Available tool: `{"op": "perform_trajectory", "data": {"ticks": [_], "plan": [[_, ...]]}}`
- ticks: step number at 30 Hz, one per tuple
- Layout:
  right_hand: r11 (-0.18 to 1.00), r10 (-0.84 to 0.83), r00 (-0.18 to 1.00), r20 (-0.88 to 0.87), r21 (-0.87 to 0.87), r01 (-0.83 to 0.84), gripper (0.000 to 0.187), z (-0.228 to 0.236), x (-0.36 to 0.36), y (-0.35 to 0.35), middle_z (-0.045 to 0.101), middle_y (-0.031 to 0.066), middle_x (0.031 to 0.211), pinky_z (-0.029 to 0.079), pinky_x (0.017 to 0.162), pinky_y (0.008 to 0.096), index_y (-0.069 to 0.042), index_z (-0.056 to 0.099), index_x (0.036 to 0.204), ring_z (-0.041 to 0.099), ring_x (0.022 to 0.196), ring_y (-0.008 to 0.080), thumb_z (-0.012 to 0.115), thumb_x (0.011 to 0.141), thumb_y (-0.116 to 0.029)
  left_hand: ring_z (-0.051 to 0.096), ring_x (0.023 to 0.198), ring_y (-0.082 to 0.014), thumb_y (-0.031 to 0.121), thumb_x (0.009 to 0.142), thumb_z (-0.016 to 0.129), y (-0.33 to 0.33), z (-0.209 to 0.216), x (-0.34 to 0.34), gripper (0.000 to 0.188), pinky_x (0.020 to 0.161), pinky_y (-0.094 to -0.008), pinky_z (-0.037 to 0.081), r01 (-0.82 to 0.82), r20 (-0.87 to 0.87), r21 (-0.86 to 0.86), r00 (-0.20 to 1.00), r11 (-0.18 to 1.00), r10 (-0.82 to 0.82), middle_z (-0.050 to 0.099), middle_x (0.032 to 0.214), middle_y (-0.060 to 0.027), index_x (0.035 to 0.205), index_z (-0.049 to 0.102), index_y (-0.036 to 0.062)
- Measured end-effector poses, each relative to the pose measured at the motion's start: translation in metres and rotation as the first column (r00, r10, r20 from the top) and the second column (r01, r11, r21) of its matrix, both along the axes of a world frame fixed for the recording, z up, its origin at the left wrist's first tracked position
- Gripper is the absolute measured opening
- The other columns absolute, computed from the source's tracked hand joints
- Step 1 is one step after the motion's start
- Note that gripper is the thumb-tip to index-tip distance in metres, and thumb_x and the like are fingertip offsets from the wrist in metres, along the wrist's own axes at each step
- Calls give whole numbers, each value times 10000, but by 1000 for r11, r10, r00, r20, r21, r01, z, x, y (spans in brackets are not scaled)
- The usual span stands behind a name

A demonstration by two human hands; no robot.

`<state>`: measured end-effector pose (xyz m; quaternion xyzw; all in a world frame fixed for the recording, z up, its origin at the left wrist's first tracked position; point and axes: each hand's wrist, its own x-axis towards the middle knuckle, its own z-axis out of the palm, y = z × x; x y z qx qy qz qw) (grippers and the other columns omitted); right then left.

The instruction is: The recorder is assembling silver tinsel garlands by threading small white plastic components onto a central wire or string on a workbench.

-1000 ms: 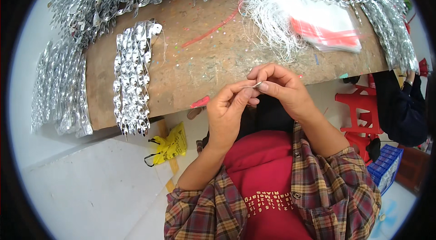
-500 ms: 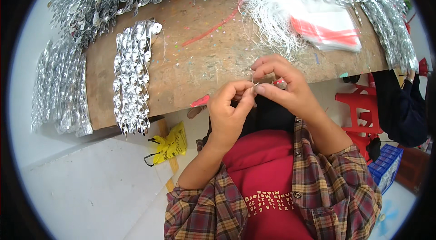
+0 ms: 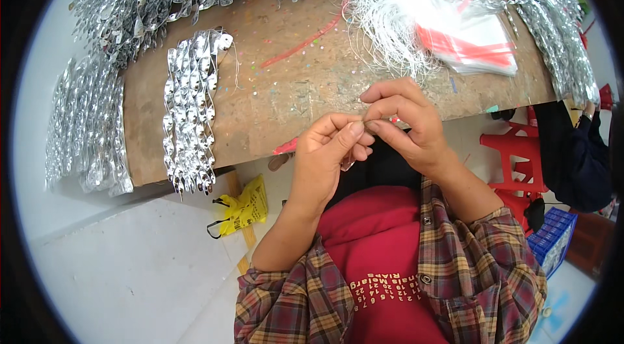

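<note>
Thumb and forefinger pinched tight, the left hand (image 3: 328,149) and right hand (image 3: 408,124) meet over a tiny item (image 3: 363,124) — too small to make out — at the near edge of a brown desk (image 3: 279,97). Twisted silver strips (image 3: 190,110) lie at left; white cords (image 3: 390,25) spill beside red-banded clear bags (image 3: 478,48) at right.

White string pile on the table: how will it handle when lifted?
Probably floppy: the pile sags in loose, curving loops. Likely light, since its strands look thin. Could snag or tangle, as many strands cross.
</note>
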<state>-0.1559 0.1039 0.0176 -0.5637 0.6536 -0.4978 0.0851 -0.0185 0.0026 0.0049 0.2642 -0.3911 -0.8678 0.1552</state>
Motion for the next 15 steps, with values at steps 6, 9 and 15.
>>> {"op": "perform_trajectory", "data": {"ticks": [6,9,15], "plan": [[991,66,987,-147,-108,-82,131,-1,-6,0,615,69,901,429,725,316,-53,644,853,557,841,223,656,730,-11,549,588,-42,125,865,588,-3,-3,2,113,497,-142,381,42,-34,51,999,998,-40,630,746,-36,932,588,34],[997,-31,990,140,77,20,156,-12,-7,3,629,65,852,426,705,308,-59,655,864,574,782,204,675,715,-22,538,576,-34,117,856,593,-3,-3,3,95,499,-141,384,67,-59,23,996,997,-66,625,733,-30,913,587,41],[1000,15,1000,-8,-5,-15,146,-10,0,2,651,28,796,409,666,287,-69,655,855,588,685,176,673,720,-19,534,606,-32,109,858,585,2,-2,2,98,534,-141,393,9,-53,-1,999,1000,-9,620,750,-28,916,578,30]]}}
